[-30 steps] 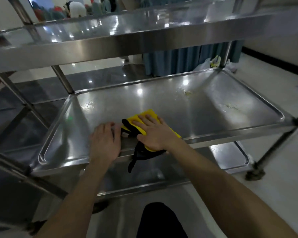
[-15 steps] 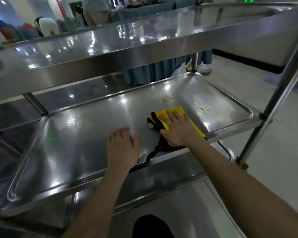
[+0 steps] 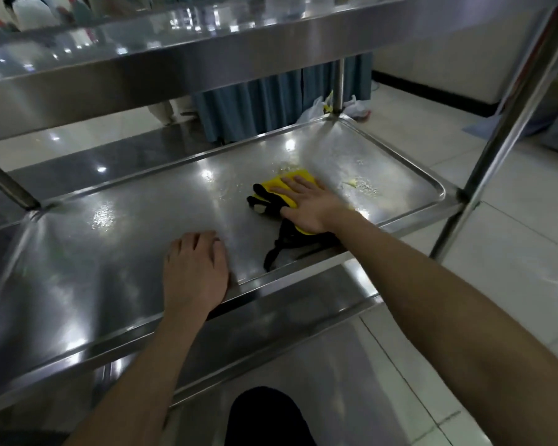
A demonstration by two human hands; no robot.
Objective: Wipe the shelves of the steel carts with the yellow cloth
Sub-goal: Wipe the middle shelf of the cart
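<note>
- Here, pressing down on the yellow cloth (image 3: 298,179) with the right hand (image 3: 310,206) — fingers straight and slightly spread, palm flat on top, nothing curled round it.
- Lying, that cloth, on the middle shelf (image 3: 110,252) of the steel cart (image 3: 506,123), in the shelf's right half, with yellow showing past the fingertips and again under the heel of the hand.
- Showing a black part (image 3: 264,201) of the cloth at the left of the fingers, and trailing a black strap (image 3: 276,251) back toward the shelf's front lip.
- Resting the left hand (image 3: 195,275) palm down on bare steel just inside the front lip, well apart from the cloth; fingers lying close together, slightly bent at the tips, holding nothing.
- Sitting just right of the cloth and apart from it, a pale yellowish smear (image 3: 358,184) — smaller flecks glinting near the cloth's far edge.
- Reflecting ceiling lights all over the shelf, brightest near the left hand and toward the far right corner.
- Spanning the upper part of the view, the top shelf (image 3: 174,40); showing darkly beneath the front lip, the lower shelf (image 3: 271,317).
- Hanging beyond the cart, a blue pleated curtain (image 3: 255,107), with white plastic bags (image 3: 356,106) lying on the tiled floor (image 3: 512,268) beside it.
- Poking in at the bottom edge, a dark knee (image 3: 264,416).
</note>
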